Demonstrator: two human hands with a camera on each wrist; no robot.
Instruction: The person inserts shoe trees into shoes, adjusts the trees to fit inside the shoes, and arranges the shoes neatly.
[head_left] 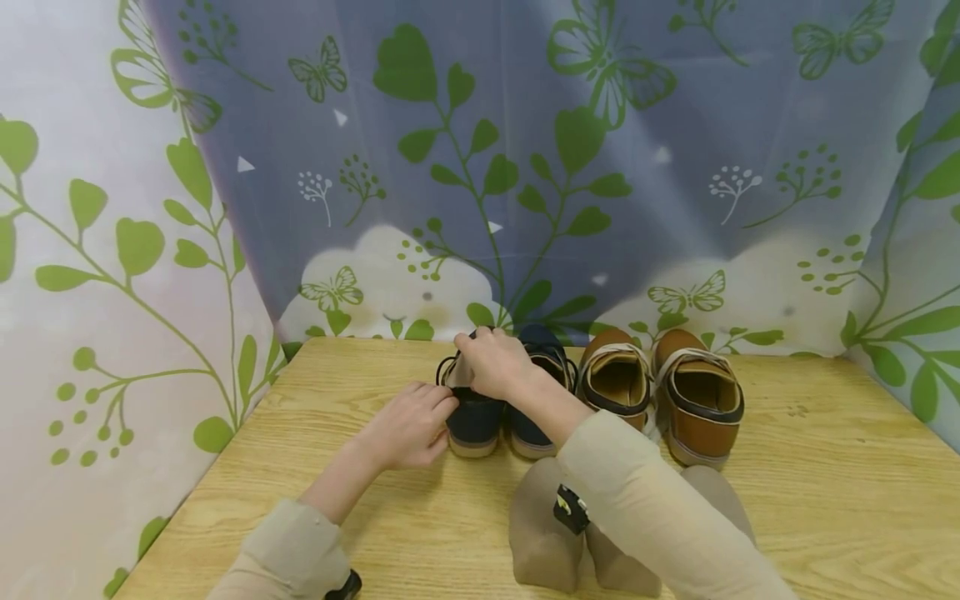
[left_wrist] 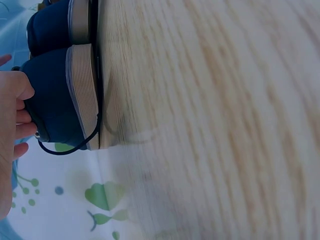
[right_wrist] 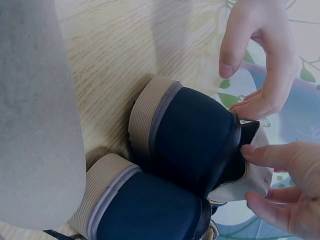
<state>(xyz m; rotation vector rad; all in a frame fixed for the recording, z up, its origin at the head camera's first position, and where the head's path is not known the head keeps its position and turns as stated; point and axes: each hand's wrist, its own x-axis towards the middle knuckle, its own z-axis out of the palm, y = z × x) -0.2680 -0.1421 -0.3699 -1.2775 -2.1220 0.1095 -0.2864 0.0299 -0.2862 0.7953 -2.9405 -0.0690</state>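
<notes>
A navy shoe [head_left: 474, 425] with a ribbed beige sole stands heel toward me, left of its matching navy shoe [head_left: 527, 429]. My right hand [head_left: 495, 364] reaches over its opening. Thumb and fingers of that hand pinch the pale tongue [right_wrist: 234, 194], holding it up from the dark opening. At the shoe's left side is my left hand [head_left: 411, 423]; its bent fingertips touch the collar [right_wrist: 235, 119] while the thumb stays apart from the shoe. A loose black lace [left_wrist: 69, 152] loops out beside the sole.
Two brown shoes [head_left: 705, 429] with pale laces stand to the right. Nearer me, taupe rounded shapes [head_left: 542, 542] lie partly beneath my right sleeve [head_left: 637, 483]. A leaf-patterned cloth [head_left: 450, 183] hangs behind the wooden surface [head_left: 832, 500].
</notes>
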